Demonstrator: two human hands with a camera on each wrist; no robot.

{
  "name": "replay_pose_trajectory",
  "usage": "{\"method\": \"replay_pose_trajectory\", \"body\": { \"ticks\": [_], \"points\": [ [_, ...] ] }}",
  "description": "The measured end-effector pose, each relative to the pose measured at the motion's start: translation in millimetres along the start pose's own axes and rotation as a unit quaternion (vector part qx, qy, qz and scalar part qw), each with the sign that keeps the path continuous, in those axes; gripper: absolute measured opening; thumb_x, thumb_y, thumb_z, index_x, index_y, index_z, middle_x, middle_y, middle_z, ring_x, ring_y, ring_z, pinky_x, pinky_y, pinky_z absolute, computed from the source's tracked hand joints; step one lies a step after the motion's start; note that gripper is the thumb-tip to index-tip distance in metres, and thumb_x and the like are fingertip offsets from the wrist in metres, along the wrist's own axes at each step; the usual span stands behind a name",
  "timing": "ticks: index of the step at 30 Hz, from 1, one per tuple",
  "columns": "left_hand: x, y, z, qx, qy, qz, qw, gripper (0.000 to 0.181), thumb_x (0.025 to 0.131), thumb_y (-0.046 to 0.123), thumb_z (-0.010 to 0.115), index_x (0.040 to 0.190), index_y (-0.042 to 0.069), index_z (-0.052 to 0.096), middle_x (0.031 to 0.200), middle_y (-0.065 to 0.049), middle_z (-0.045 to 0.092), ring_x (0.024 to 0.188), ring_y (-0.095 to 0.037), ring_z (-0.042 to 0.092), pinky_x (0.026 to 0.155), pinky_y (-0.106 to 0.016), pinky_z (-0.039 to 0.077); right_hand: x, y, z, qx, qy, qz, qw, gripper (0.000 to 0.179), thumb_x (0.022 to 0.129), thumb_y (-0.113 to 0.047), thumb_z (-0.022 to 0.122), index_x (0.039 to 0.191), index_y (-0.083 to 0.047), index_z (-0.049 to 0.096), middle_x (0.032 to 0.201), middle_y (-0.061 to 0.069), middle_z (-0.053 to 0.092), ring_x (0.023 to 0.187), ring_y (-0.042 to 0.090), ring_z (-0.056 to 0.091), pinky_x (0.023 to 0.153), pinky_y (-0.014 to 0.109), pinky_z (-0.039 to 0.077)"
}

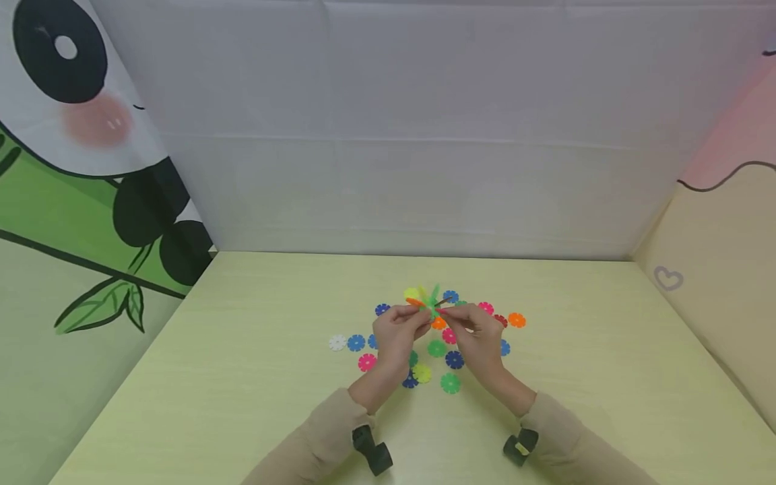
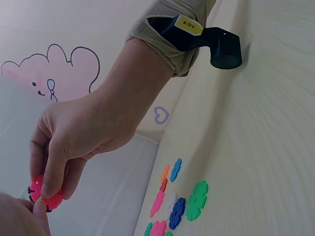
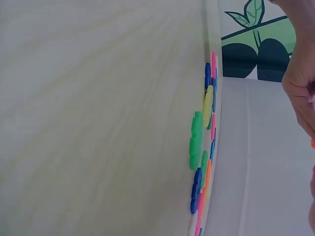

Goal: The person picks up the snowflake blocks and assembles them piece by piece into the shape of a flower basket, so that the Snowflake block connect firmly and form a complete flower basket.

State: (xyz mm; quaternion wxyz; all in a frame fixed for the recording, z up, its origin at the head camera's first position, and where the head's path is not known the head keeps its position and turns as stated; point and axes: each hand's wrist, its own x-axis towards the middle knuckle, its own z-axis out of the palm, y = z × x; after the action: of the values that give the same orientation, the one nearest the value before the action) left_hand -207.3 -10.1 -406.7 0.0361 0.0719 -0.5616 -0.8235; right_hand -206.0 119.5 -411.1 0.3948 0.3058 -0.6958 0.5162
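Observation:
My left hand (image 1: 395,340) pinches a small cluster of interlocking notched plastic discs (image 1: 433,301), with green, yellow and orange pieces sticking out of it. Thumb and fingers of my right hand (image 1: 483,345) grip a pink notched disc (image 2: 54,200) at the right side of that cluster. Both hands meet above the scattered discs, fingertips close together. In the left wrist view, the left fingers overlap part of the pink disc. Only the edge of the left hand (image 3: 299,83) shows in the right wrist view, and most of the cluster is out of frame there.
Loose notched discs lie flat on the pale table (image 1: 242,377) under and around the hands, among them a white disc (image 1: 337,343), a green disc (image 1: 450,383) and an orange disc (image 1: 516,320). A grey-white backdrop (image 1: 388,135) stands behind the table, with printed panels at both sides.

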Motion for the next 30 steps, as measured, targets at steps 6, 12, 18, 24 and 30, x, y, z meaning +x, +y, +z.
{"method": "replay_pose_trajectory", "body": {
  "ticks": [6, 12, 18, 24, 30],
  "points": [
    [3.2, -2.2, -4.5, 0.019, -0.024, 0.02, 0.9993, 0.022, 0.082, 0.0, 0.073, 0.099, -0.009, 0.062, 0.089, -0.015, 0.069, 0.081, -0.021, 0.069, 0.076, -0.034, 0.055, -3.5, 18.5, -0.6, -0.009, 0.001, 0.019, 0.9998, 0.029, 0.063, 0.028, 0.072, 0.082, 0.007, 0.067, 0.075, 0.015, 0.068, 0.067, 0.029, 0.066, 0.067, 0.021, 0.054],
    [8.1, -5.8, -18.7, 0.126, -0.041, 0.099, 0.9862, 0.024, 0.08, 0.003, 0.075, 0.098, -0.007, 0.063, 0.086, -0.011, 0.067, 0.078, -0.022, 0.066, 0.07, -0.028, 0.055, 5.2, 8.8, -12.4, 0.015, -0.021, 0.053, 0.9983, 0.023, 0.068, 0.028, 0.068, 0.082, 0.011, 0.064, 0.078, 0.022, 0.066, 0.07, 0.033, 0.065, 0.068, 0.021, 0.054],
    [20.0, 0.4, -36.5, 0.265, -0.112, 0.222, 0.9316, 0.042, 0.076, 0.009, 0.081, 0.112, 0.0, 0.061, 0.102, -0.009, 0.062, 0.095, -0.028, 0.06, 0.073, -0.032, 0.053, 11.0, 3.7, -25.1, 0.043, -0.097, 0.095, 0.9898, 0.022, 0.071, 0.029, 0.064, 0.084, 0.011, 0.062, 0.079, 0.022, 0.066, 0.073, 0.033, 0.066, 0.069, 0.023, 0.054],
    [34.0, 12.8, -44.9, 0.305, -0.298, 0.213, 0.8793, 0.068, 0.079, 0.003, 0.076, 0.139, 0.002, 0.044, 0.137, -0.015, 0.045, 0.119, -0.034, 0.049, 0.094, -0.049, 0.045, 4.2, 23.0, -28.2, 0.094, -0.166, 0.108, 0.9757, 0.023, 0.074, 0.025, 0.065, 0.088, 0.007, 0.065, 0.084, 0.017, 0.067, 0.078, 0.03, 0.066, 0.067, 0.034, 0.056],
    [40.7, 11.9, -47.4, 0.3, -0.367, 0.148, 0.8679, 0.058, 0.081, 0.0, 0.074, 0.134, 0.001, 0.05, 0.133, -0.016, 0.05, 0.104, -0.03, 0.058, 0.082, -0.035, 0.053, 10.4, 10.7, -28.3, 0.084, -0.199, 0.119, 0.9692, 0.021, 0.073, 0.027, 0.064, 0.086, 0.009, 0.063, 0.083, 0.021, 0.066, 0.077, 0.032, 0.066, 0.066, 0.03, 0.056]
  ]
}}
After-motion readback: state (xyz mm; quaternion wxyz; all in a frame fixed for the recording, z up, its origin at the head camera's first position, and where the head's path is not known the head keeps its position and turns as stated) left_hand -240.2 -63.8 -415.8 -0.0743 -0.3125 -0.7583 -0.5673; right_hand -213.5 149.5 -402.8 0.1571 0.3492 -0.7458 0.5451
